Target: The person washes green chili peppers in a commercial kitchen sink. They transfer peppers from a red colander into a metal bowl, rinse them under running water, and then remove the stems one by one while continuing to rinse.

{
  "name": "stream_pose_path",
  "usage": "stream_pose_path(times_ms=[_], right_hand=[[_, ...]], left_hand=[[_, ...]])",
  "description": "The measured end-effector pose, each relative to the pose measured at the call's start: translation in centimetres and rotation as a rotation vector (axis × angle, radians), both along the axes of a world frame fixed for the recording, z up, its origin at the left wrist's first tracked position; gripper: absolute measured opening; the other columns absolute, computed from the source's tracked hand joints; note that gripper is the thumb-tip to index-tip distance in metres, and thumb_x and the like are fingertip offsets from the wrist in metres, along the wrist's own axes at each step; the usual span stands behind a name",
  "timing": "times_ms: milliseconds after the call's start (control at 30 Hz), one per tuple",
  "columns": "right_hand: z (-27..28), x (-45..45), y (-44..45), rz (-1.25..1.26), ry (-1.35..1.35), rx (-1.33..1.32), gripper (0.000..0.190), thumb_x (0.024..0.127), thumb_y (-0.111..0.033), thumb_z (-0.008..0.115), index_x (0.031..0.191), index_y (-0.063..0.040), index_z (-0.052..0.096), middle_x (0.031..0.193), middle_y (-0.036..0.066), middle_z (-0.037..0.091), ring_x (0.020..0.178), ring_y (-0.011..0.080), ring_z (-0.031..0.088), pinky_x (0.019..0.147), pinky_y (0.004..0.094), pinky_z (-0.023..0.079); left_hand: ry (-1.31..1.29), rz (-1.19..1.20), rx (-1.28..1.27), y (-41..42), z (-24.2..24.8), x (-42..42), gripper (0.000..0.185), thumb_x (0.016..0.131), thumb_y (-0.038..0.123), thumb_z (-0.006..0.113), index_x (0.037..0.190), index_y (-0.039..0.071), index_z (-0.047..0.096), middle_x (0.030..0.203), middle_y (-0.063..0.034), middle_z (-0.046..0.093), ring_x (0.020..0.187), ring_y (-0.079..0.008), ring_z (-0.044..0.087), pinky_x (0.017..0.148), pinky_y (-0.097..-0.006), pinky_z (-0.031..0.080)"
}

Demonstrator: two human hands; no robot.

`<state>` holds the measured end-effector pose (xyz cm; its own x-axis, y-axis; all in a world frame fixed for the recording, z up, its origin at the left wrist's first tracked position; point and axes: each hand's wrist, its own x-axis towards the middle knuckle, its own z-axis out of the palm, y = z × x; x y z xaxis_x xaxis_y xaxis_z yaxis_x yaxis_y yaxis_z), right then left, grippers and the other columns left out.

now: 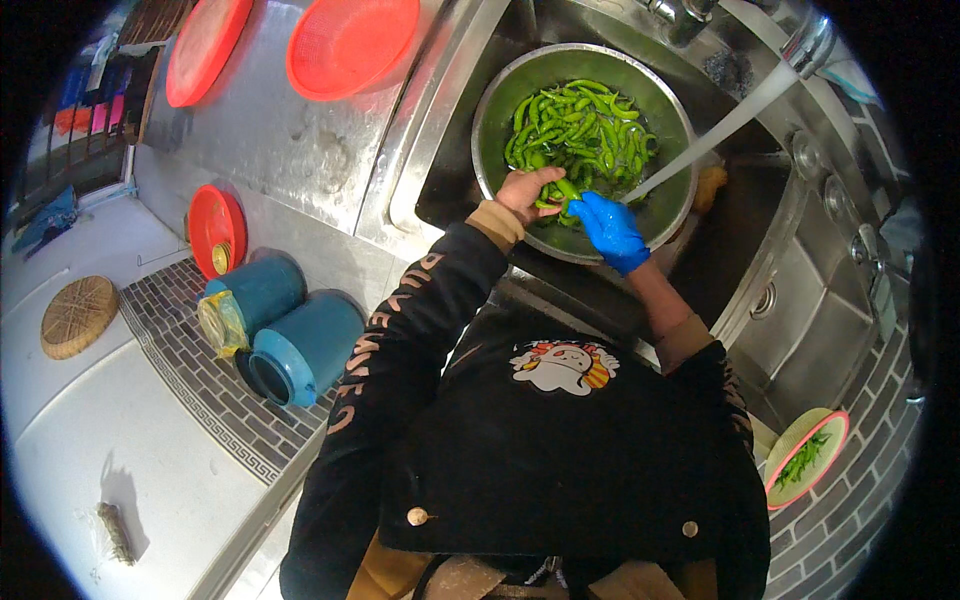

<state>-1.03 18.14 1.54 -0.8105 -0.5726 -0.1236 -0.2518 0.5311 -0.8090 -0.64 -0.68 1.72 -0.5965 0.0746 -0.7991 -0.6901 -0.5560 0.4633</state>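
Note:
A wide stainless steel bowl (487,97) stands in the sink (442,180), with many green chili peppers (581,124) in water inside it. Over the near side of the bowl, my bare left hand (525,193) holds a few green peppers (568,189), some of them partly hidden by the fingers. My right hand (611,231), in a wet blue glove, meets the left at these peppers, with its fingertips closed on one end. A stream of water (720,124) from the faucet (808,46) falls into the bowl just beside the glove.
Two red plastic baskets (352,49) rest on the steel counter (300,150) at the upper left. Two blue barrels (319,337) and a red basin (206,225) are on the floor. At the lower right, a pink-rimmed basket (780,457) contains green peppers. A second sink basin (795,322) adjoins on the right.

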Motion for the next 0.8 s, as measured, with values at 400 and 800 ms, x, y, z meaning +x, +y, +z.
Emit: stream_pose_path(times_ms=[400,800], right_hand=[[2.6,0.7,-0.6,-0.051,-0.261,-0.344,0.018,0.090,-0.018,0.052,0.104,-0.010,0.062,0.073,0.009,0.063,0.056,0.0191,0.056,0.050,0.0325,0.043],[0.1,1.2,-1.6,-0.473,-0.777,-0.553,0.021,0.085,-0.015,0.064,0.106,-0.010,0.063,0.079,-0.003,0.051,0.070,0.0068,0.045,0.057,0.0212,0.038]], left_hand=[[0.028,-0.056,0.063,-0.7,0.1,-0.7,0.022,0.081,0.015,0.069,0.101,0.008,0.063,0.092,-0.0040,0.066,0.081,-0.0169,0.064,0.066,-0.0332,0.052],[0.159,0.158,0.005,-0.2,1.0,0.1,0.018,0.081,0.008,0.067,0.097,0.004,0.060,0.089,-0.0065,0.066,0.075,-0.0183,0.063,0.057,-0.0338,0.051]])
